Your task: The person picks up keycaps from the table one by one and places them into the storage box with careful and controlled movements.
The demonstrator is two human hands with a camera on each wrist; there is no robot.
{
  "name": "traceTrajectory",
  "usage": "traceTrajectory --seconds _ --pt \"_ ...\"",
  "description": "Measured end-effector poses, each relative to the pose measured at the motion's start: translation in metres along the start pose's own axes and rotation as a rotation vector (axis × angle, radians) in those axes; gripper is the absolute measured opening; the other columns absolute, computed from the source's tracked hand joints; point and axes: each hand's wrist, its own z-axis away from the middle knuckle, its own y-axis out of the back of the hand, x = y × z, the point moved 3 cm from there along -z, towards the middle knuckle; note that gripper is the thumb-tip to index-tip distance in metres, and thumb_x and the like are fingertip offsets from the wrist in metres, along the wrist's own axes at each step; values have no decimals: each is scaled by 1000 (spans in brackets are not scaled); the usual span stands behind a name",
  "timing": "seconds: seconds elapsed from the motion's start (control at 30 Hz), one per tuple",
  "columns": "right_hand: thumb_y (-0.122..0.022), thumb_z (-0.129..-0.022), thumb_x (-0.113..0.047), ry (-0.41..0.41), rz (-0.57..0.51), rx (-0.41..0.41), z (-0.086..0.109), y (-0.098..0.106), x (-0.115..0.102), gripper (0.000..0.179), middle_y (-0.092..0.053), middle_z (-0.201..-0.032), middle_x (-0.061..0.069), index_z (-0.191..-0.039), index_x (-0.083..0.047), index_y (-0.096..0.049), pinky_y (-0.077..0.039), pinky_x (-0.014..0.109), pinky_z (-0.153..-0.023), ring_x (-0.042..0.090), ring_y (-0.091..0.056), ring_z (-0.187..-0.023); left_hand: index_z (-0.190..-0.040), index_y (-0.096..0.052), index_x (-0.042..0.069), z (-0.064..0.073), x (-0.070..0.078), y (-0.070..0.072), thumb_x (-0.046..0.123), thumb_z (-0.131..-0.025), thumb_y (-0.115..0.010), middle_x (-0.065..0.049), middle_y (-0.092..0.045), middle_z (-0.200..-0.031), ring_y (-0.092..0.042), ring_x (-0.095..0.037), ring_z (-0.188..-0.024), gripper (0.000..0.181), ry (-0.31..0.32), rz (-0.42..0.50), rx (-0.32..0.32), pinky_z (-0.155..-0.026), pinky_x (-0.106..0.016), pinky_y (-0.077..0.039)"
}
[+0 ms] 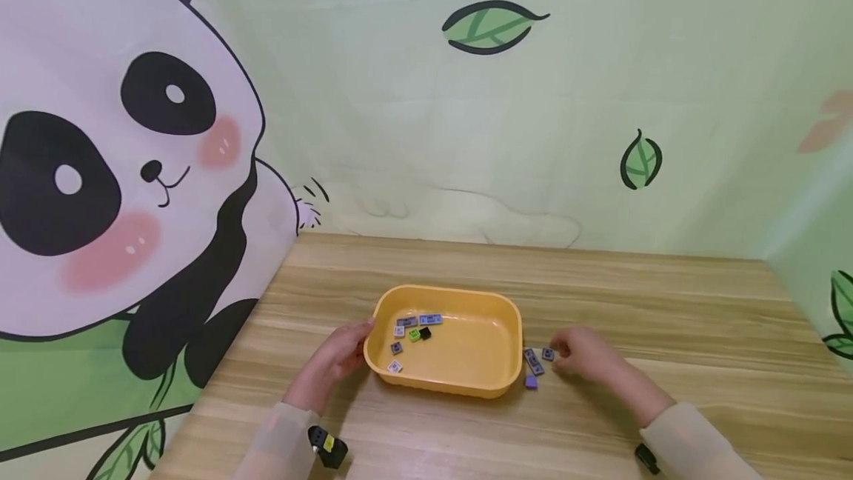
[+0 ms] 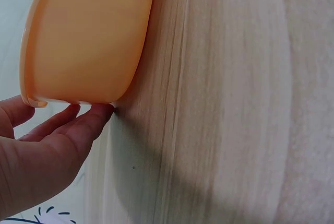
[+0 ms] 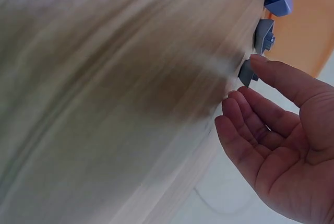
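My left hand (image 1: pixel 343 350) holds the left end of an orange-yellow plastic basin (image 1: pixel 453 389). In the left wrist view, the thumb is at the rim and the fingertips are against the outer wall. My right hand (image 1: pixel 589 354) rests just right of a small grey toy brick (image 1: pixel 548 354). Its thumb overlaps that brick in the right wrist view, while the other fingers, loosely bent, stay apart from it. Between this brick and the basin lie a longer grey brick (image 1: pixel 534 362) and a purple brick (image 1: pixel 531 381).
Inside the basin, toward its left, lie several small bricks, among them a blue one (image 1: pixel 430 319), a lime green one (image 1: pixel 415 334), a black one (image 1: pixel 425 333) and a white one (image 1: pixel 395 366). A printed backdrop (image 1: pixel 400 132) rises behind the wooden table (image 1: pixel 640 295).
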Motion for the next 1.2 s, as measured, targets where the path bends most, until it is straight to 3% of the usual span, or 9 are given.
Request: traceTrajectory --seconds 0.2,0.63,1.2 --pt "-79 -79 -4 1 19 9 -1 -1 -3 25 -59 -74 2 -101 8 -73 -43 26 -62 13 -48 -70 -146 -43 -14 -1 0 0 24 -111 -41 -4 -73 -108 -65 -6 -91 51 4 -9 13 -78 -21 -56" --pt "-77 -80 -3 23 41 42 -3 -4 -2 15 -62 -73 2 -93 4 -73 -46 25 -63 11 -50 -69 -141 -46 -15 -3 0 2 24 -111 -41 4 -73 -95 -65 -5 -87 49 -3 10 14 -77 -20 -56" --pt "-76 -83 -6 -52 23 31 -3 -5 -4 12 -66 -76 4 -92 1 -73 -47 27 -62 13 -53 -69 -141 -46 -16 -2 -3 2 24 -111 -44 -1 -72 -102 -65 -6 -89 50 -6 10 17 -78 -21 -56"
